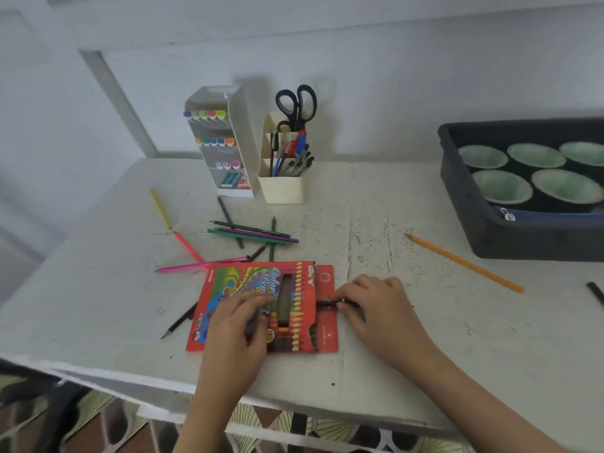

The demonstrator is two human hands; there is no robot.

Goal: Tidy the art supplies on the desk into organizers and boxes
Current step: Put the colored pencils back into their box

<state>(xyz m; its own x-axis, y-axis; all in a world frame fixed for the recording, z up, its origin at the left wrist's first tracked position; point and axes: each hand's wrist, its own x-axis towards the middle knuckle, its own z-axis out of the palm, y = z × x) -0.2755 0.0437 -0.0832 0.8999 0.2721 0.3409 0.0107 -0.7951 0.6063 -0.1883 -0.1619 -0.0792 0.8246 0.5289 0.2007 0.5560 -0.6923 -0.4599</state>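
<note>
Two hands: left hand (235,325) presses flat on pencil box (228,279), right hand (376,305) pinches dark pencil (327,303).

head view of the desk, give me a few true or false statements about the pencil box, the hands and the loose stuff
1. The right hand pinches a dark pencil at the open end of the red cardboard pencil box. True.
2. The left hand is lifted clear of the box. False: it rests on the box's printed front.
3. The long orange pencil lies on the white desk, outside the dark blue tray. True.
4. The black-handled scissors lie flat on the desk. False: they stand upright in the cream pen holder.
</note>
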